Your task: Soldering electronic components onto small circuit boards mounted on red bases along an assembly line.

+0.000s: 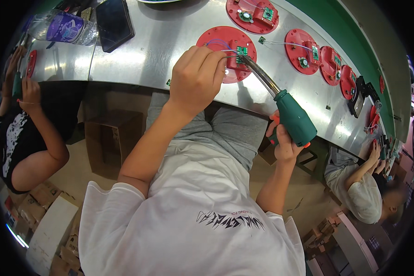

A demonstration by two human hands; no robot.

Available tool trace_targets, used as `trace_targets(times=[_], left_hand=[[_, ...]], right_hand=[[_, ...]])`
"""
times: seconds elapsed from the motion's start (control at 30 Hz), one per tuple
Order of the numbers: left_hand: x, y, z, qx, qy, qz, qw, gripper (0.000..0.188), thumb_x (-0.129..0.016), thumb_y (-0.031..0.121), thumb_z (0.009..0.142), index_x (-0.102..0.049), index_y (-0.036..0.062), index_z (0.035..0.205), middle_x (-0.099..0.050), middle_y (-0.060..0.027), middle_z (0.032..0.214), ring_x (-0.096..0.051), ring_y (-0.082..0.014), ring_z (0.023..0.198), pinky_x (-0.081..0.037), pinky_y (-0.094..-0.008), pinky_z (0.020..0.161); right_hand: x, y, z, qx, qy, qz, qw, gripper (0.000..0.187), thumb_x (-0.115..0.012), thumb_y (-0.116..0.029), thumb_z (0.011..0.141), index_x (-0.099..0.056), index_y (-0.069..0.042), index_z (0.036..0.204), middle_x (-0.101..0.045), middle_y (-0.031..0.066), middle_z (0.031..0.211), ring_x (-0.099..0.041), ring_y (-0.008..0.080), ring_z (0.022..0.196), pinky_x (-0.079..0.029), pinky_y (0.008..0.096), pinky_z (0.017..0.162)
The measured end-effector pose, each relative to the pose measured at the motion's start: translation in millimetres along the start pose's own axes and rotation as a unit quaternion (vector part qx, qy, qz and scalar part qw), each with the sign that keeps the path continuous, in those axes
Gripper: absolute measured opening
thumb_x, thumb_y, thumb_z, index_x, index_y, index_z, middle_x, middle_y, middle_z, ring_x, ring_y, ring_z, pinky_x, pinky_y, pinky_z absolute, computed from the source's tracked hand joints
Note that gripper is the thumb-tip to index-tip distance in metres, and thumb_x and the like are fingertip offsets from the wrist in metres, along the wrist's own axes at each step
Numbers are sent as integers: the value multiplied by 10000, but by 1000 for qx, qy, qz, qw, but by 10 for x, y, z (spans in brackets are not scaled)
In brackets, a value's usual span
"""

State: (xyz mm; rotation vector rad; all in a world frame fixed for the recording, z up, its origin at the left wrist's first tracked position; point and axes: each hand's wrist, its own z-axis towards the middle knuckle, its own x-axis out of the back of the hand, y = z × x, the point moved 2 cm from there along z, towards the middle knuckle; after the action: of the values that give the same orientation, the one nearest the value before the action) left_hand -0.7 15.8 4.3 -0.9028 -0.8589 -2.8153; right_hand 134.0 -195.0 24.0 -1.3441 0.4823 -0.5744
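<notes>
My right hand (285, 141) is wrapped round the handle of a green soldering gun (295, 115). Its metal tip reaches up and left to a small green circuit board (242, 49) on a round red plastic housing (215, 35). My left hand (193, 80) is closed in a pinch over the near left part of that housing, with a thin wire running from its fingertips to the board by the tip. Whether the wire is solder or a lead I cannot tell. Blue and white leads (218, 41) loop across the housing behind my fingers.
More red housings (301, 50) with boards and leads line the metal bench (156, 57) to the right. A dark tablet-like device (115, 25) and a plastic bottle (66, 27) lie at left. Co-workers (37, 152) sit on both sides. A cardboard box (108, 145) stands below the bench.
</notes>
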Motion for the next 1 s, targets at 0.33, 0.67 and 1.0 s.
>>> trace_targets(times=[0.33,0.67,1.0], left_hand=[[-3,11,-10,7,7,1,1000,112,-688,-10,786,-671,-10,897,-631,-132,814,-593,-296,699,-491,-382,610],[-33,-8,-28,-4,17,14,1000,77,-693,53,799,-661,32,866,-601,-81,787,-586,-271,703,-486,-380,632],[-25,2,-21,-5,16,9,1000,72,-693,54,801,-660,32,861,-605,-79,786,-585,-272,699,-487,-381,624]], right_hand=[[122,27,75,-64,-43,63,995,341,-593,-64,906,-552,81,1212,-635,163,923,-580,184,584,-469,294,518],[202,81,-42,6,9,36,999,536,-583,-234,922,-465,125,1302,-628,254,983,-599,215,551,-496,317,480],[254,148,-78,24,4,57,998,443,-587,-125,909,-515,99,1285,-641,250,1043,-598,235,581,-484,305,502]])
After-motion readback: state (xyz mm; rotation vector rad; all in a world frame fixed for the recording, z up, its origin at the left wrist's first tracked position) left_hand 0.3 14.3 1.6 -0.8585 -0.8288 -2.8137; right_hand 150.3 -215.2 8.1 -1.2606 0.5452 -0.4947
